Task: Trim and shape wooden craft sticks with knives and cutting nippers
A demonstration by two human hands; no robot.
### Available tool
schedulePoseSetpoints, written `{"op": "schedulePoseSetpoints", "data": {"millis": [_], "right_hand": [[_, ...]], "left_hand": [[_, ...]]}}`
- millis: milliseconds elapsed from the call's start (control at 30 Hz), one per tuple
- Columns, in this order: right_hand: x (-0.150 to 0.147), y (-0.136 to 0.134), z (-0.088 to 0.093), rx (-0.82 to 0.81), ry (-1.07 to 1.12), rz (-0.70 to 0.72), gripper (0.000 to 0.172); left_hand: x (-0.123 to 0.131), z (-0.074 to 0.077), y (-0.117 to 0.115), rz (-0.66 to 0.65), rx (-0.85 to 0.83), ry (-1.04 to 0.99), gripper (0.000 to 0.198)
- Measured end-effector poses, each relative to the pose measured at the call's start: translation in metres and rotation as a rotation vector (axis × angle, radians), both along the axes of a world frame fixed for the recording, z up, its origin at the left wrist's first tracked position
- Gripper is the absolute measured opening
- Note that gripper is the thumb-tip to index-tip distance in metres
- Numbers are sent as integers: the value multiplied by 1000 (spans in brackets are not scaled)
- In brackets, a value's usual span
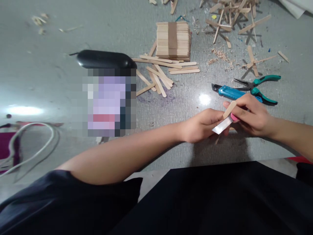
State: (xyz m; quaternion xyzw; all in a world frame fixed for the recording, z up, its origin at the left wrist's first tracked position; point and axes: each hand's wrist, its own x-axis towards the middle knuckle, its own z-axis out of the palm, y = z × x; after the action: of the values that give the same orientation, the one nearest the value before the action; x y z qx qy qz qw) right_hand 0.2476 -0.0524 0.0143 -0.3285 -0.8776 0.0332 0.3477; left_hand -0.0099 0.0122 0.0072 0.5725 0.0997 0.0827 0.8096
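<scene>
My left hand (pixel 204 124) is closed around a wooden craft stick (pixel 230 109), whose rounded end points up between both hands. My right hand (pixel 255 116) is closed on a craft knife with a pink handle (pixel 234 117). Its bare metal blade (pixel 222 126) slants down and left, lying close against the stick near my left fingers. Another thin piece of wood (pixel 216 141) shows below the hands; my fingers hide how it joins the stick. Just beyond my right hand lies a blue box cutter (pixel 231 92), and behind it are green-handled pliers (pixel 254 87).
A banded bundle of craft sticks (pixel 161 39) stands beyond loose sticks (pixel 158 78). Crossed-stick pieces (pixel 253 62) and wood shavings (pixel 221 56) lie at the back right. On the left are a black case (pixel 105 59), a blurred-out object (pixel 109 101) and a white cable (pixel 52 130).
</scene>
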Motion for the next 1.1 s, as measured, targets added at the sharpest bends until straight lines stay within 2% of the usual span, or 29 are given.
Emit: {"op": "schedulePoseSetpoints", "data": {"millis": [167,267,400,500,600,767,933,1100], "right_hand": [[0,-1,-5,-45,12,-6,42],[-1,-1,-6,-81,26,-6,40],[0,0,-6,-98,50,9,46],[0,0,-8,-128,93,26,54],[0,0,-10,-132,113,43,59],[0,1,-10,-132,94,55,61],[3,2,-9,-141,89,81,62],[2,2,-9,-141,89,94,60]], "left_hand": [[1,-1,1,-6,11,-24,51],[2,-2,2,-8,53,-58,54],[5,-3,2,25,72,-105,65],[5,-5,1,61,82,-147,59],[3,-8,-1,43,57,-173,52],[0,-9,-5,113,-38,-157,60],[0,-3,-2,62,34,-106,68],[3,0,5,25,111,-157,67]]}}
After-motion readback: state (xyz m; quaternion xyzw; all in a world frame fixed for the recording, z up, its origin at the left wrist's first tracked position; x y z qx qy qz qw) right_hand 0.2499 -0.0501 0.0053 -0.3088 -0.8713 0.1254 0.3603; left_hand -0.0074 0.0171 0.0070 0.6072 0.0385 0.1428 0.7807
